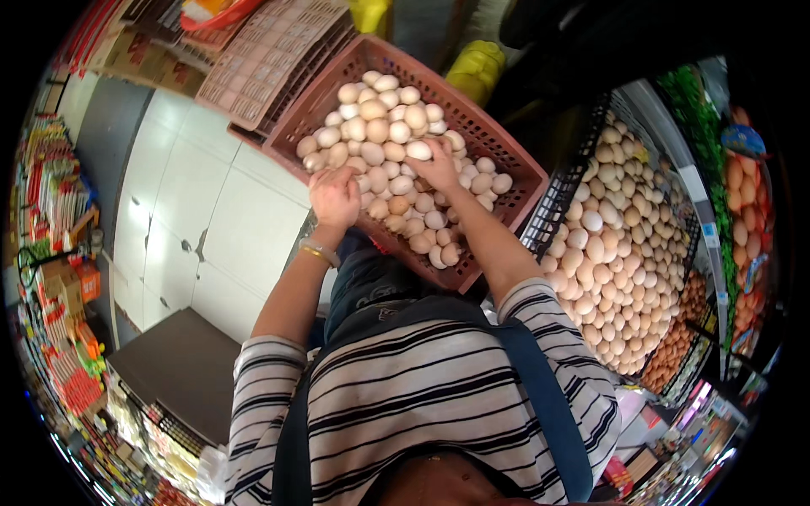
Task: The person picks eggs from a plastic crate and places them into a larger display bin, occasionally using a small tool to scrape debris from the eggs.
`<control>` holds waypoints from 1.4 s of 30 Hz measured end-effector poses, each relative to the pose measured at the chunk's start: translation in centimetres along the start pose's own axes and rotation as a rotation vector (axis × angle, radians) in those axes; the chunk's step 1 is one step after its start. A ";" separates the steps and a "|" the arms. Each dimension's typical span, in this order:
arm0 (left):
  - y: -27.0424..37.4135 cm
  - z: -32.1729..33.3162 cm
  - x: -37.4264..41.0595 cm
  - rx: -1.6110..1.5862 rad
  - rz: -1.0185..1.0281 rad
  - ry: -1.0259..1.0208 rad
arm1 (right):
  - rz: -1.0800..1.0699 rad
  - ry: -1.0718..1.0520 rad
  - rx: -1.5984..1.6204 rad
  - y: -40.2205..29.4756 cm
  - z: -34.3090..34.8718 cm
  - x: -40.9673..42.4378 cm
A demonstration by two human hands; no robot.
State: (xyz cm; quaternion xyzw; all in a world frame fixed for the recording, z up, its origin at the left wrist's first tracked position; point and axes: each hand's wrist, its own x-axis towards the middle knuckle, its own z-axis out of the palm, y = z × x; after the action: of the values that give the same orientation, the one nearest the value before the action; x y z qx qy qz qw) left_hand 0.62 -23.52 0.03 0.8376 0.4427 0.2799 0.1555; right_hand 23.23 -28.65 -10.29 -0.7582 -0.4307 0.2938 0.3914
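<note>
A reddish-brown plastic crate [500,139] with slotted walls stands before me, heaped with pale cream and light brown eggs [378,130]. My right hand [438,167] reaches into the middle of the heap. Its thumb and fingers are around a whitish egg [419,150]. Over the crate's near left side is my left hand [335,197], fingers bent down onto the eggs at the edge of the heap. Whether those fingers hold an egg is hidden behind the hand.
Right of the crate, a black plastic basket [557,193] borders a large pile of eggs [607,253]. Stacked pinkish crates [272,57] adjoin at the upper left. A yellow object [478,69] lies beyond the far wall. White floor tiles [234,209] and a dark flat-topped stand [183,373] are at left.
</note>
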 end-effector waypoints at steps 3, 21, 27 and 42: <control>-0.4 0.3 -0.1 0.015 0.021 -0.004 | 0.013 0.065 -0.007 0.2 0.8 0.0; -0.9 1.0 -0.1 0.091 0.063 -0.097 | 0.117 0.187 0.776 -6.1 -20.5 -7.1; -1.0 0.8 -0.3 0.127 0.090 -0.078 | 0.128 0.667 0.025 2.7 -37.2 -14.1; -1.5 1.1 -0.3 0.133 0.094 -0.095 | 0.430 0.952 -0.471 11.1 -35.4 -22.6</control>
State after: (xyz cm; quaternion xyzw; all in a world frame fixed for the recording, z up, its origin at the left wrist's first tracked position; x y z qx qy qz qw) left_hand 0.19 -22.97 -1.68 0.8782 0.4126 0.2169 0.1069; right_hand 45.33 -64.24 1.20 -0.9443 -0.0968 -0.1111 0.2944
